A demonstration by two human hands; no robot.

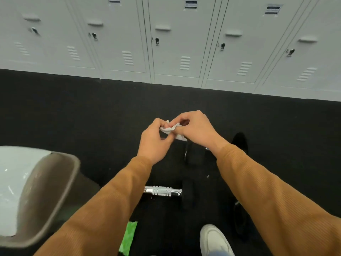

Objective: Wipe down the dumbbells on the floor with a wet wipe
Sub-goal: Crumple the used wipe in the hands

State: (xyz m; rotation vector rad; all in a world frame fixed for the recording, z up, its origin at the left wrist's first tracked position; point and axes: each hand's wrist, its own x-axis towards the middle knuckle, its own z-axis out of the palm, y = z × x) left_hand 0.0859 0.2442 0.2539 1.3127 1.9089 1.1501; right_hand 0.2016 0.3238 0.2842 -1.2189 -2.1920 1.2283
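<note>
A crumpled white wet wipe (pixel 170 129) is pinched between both of my hands at the middle of the view, above the floor. My left hand (pixel 154 141) holds its left side, and my right hand (pixel 195 128) grips its right side with curled fingers. Below my arms a dumbbell lies on the dark floor, its chrome knurled handle (pixel 163 191) showing beside a black weight head (pixel 190 194). A second black dumbbell (pixel 195 154) sits farther away, partly hidden under my right wrist. Another dark dumbbell head (pixel 239 140) shows beyond my right forearm.
A brown bin (pixel 55 187) with a white liner stands at the left. A green wipe packet (pixel 128 237) lies on the floor near my white shoe (pixel 214 241). Grey lockers (pixel 175 43) line the far wall behind a strip of dark carpet.
</note>
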